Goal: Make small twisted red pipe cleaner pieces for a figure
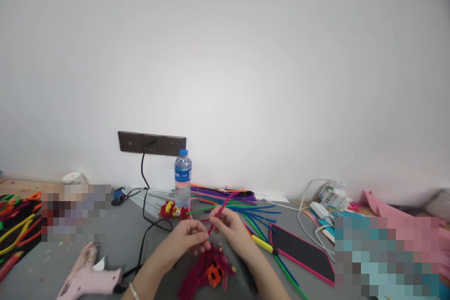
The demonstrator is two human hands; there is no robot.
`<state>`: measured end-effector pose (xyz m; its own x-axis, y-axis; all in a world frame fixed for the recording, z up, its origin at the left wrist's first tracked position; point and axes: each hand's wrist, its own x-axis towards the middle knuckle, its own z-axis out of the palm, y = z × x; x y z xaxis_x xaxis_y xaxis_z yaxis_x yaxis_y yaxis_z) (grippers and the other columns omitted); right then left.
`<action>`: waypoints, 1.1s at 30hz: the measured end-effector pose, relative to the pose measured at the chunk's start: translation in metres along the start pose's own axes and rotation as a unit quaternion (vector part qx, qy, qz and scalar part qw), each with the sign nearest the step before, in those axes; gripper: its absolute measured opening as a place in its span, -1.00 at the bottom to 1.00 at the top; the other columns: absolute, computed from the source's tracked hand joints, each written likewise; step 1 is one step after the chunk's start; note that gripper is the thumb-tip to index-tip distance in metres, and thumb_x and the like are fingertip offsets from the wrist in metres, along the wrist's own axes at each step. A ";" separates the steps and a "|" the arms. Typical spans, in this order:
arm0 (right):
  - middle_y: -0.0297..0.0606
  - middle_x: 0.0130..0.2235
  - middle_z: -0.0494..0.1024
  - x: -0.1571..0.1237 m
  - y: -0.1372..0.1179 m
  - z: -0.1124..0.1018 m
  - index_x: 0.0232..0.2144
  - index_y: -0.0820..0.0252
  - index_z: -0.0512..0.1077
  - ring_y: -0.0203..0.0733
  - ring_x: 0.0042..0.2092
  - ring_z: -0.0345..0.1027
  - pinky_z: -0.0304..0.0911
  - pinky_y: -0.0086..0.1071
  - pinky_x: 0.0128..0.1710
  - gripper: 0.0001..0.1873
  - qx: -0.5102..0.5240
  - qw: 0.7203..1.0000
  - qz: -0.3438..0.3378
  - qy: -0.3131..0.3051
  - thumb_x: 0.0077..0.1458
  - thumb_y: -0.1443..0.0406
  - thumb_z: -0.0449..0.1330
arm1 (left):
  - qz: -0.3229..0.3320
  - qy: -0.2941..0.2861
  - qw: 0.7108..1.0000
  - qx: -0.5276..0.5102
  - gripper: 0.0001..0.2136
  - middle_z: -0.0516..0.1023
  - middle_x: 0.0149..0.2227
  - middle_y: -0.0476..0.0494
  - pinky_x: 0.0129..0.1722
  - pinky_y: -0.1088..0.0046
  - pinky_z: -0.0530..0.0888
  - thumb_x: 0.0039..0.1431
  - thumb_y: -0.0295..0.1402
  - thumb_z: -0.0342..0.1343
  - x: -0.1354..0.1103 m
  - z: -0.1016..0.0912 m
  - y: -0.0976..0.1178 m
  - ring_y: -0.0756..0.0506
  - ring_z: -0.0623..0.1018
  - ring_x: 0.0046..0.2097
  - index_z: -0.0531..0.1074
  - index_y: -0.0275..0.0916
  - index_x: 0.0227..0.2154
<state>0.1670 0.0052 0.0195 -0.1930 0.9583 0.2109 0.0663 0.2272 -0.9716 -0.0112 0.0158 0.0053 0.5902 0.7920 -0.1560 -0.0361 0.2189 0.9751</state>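
Between my two hands runs a pink pipe cleaner (222,207), its free end pointing up and to the right. My left hand (192,238) pinches its lower part. My right hand (228,226) grips it higher up, fingers closed. Just below them lies a dark red fuzzy figure (197,275) with an orange piece (214,273) that has black spots. Whether the pipe cleaner joins this figure is hidden by my fingers. Behind my hands sits a small red and yellow fuzzy piece (173,209).
A water bottle (183,180) stands by the wall near bundled pipe cleaners (225,193). At the left lies a pink glue gun (89,279) with a black cord (143,239). A yellow cutter (263,244) and a pink-edged phone (304,253) lie to the right.
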 end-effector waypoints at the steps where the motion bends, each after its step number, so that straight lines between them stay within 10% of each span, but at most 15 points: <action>1: -0.42 -0.51 0.34 -0.001 -0.001 0.000 -0.43 0.16 0.37 -0.28 -0.47 0.23 0.19 -0.41 -0.43 -0.65 0.013 1.000 0.003 -0.007 0.04 0.00 0.22 | -0.022 -0.028 0.999 -0.008 -0.68 0.56 -0.49 -0.09 -0.52 0.56 0.22 -0.06 -0.14 0.29 -0.002 0.002 0.001 0.06 0.39 -0.53 0.38 -0.30 -0.47; 15: -0.44 -0.48 0.31 -0.009 -0.016 -0.003 -0.39 0.16 0.32 -0.32 -0.45 0.20 0.13 -0.44 -0.42 -0.69 0.058 0.995 0.010 -0.078 0.08 0.06 0.23 | -0.040 -0.074 0.993 -0.080 -0.63 0.14 -0.71 0.21 -0.65 0.54 0.00 -0.10 -0.10 0.33 -0.006 0.010 0.005 0.14 0.11 -0.68 0.30 -0.24 -0.55; 23: -0.43 -0.47 0.32 -0.011 -0.017 -0.001 -0.35 0.19 0.33 -0.35 -0.47 0.19 0.11 -0.46 -0.44 -0.67 0.096 0.986 0.029 -0.136 0.07 0.05 0.25 | -0.018 -0.072 0.995 -0.070 -0.66 0.22 -0.74 0.16 -0.62 0.52 0.03 -0.09 -0.13 0.33 -0.003 0.006 0.001 0.12 0.14 -0.67 0.36 -0.29 -0.58; 33: -0.41 -0.46 0.35 -0.007 -0.013 0.002 -0.36 0.17 0.33 -0.29 -0.41 0.26 0.18 -0.43 -0.38 -0.71 0.080 0.994 -0.010 -0.070 0.09 0.08 0.24 | -0.012 -0.051 0.995 -0.085 -0.70 0.13 -0.69 0.20 -0.60 0.53 -0.04 -0.10 -0.23 0.35 -0.007 0.008 0.008 0.13 0.02 -0.63 0.34 -0.27 -0.58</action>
<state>0.1653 -0.0050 0.0302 -0.3286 0.9175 0.2239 -0.0930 0.2045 -0.9744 -0.0087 0.0076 0.0155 0.6706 0.7257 -0.1537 -0.1518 0.3372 0.9291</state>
